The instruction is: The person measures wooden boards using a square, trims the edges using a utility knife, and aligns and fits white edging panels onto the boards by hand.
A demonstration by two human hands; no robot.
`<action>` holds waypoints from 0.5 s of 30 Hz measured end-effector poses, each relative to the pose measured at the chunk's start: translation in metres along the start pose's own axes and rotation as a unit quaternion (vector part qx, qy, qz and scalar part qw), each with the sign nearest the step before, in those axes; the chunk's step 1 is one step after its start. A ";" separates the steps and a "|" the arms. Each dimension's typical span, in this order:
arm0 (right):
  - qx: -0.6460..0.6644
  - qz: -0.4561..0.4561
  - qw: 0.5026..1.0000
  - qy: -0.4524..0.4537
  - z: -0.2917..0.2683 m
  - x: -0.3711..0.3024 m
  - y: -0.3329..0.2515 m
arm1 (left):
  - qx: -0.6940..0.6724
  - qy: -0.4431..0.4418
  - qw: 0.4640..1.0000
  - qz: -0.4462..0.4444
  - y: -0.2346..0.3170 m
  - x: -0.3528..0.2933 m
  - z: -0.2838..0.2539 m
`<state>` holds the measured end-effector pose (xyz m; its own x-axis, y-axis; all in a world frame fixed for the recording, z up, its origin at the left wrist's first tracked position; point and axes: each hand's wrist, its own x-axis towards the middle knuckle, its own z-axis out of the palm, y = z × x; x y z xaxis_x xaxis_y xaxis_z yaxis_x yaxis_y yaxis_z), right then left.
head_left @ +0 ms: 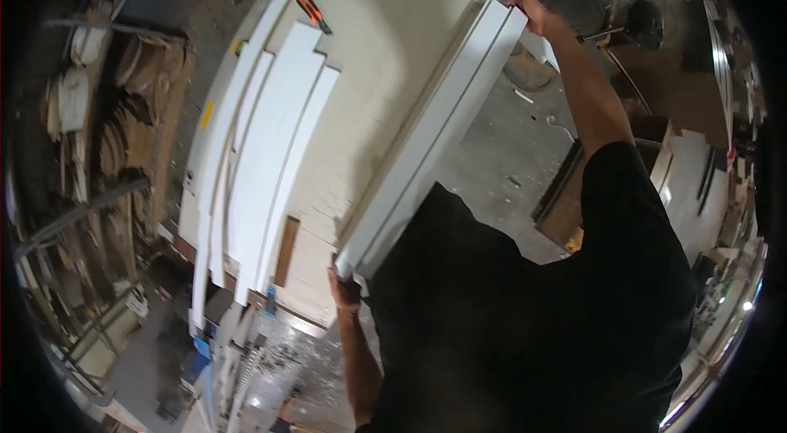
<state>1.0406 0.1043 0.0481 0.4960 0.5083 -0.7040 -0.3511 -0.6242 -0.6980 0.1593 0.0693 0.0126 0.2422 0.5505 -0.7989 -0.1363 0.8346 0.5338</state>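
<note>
Two long white boards [447, 126], lying side by side or forming one grooved piece, run along the near edge of the cream worktable [393, 7]. My left hand [344, 290] grips their lower-left end, its fingers partly hidden. At the far upper-right end, my right hand [531, 11] is closed around the corner. Across the table lie several loose white strips and panels [275, 122], apart from the boards I hold. An orange and black utility knife [311, 11] rests near their top ends.
A short brown wood strip [287, 251] lies on the table by the white panels. Racks of wood offcuts [115, 105] stand at the left. A black fan [643, 23] is at the upper right, and a brown box [566, 216] sits on the grey floor [500, 138].
</note>
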 end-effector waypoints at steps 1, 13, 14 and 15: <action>0.051 0.006 0.998 0.025 0.007 -0.005 0.004 | 0.015 0.003 1.000 -0.008 0.001 -0.003 0.005; 0.531 -0.075 0.836 0.117 0.195 -0.101 0.188 | 0.416 -0.228 0.870 0.132 0.158 0.125 0.202; 0.523 -0.064 0.843 0.107 0.221 -0.120 0.170 | 0.424 -0.279 0.851 0.136 0.164 0.144 0.254; 0.525 -0.065 0.841 0.108 0.235 -0.133 0.156 | 0.433 -0.327 0.830 0.133 0.165 0.166 0.306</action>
<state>0.7331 0.0788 0.0026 0.6772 0.3418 -0.6516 -0.7350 0.3553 -0.5775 0.4710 0.2917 0.0531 0.8220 0.3474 -0.4512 0.4038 0.2032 0.8920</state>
